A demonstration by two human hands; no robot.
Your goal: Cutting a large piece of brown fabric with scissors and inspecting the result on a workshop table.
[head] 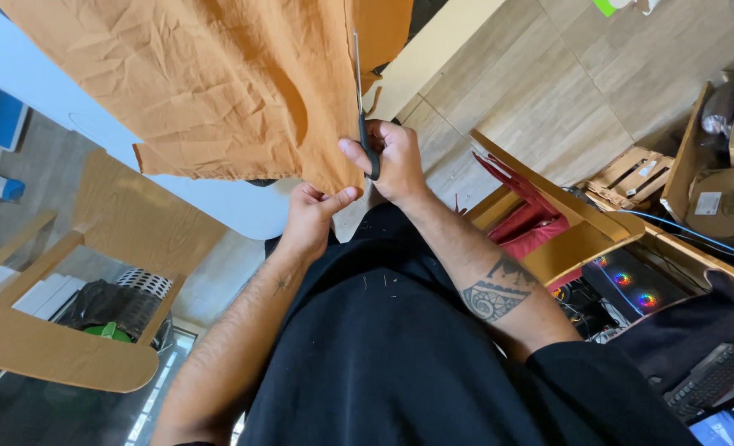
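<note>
Right hand point(396, 161) grips scissors point(360, 107), blades pointing to 12 o'clock through orange cloth point(218, 83); left hand point(313, 211) pinches the cloth's edge. Brown boxes point(726, 165) with white labels lie at 3 o'clock.

**Scissors in orange cloth, both hands at the edge**

Right hand point(396, 161) has a closed grip on black-handled scissors point(360, 99), blades lying in a slit of the orange cloth point(218, 83). Left hand point(311, 213) pinches the cloth's near edge, just beside the right. Cloth is spread over a white table point(218, 202). Wooden chair point(94, 272) at left, wooden crate point(565, 239) with red fabric at right, cardboard boxes point(726, 165) beyond, keyboard point(710, 380) low right.
</note>
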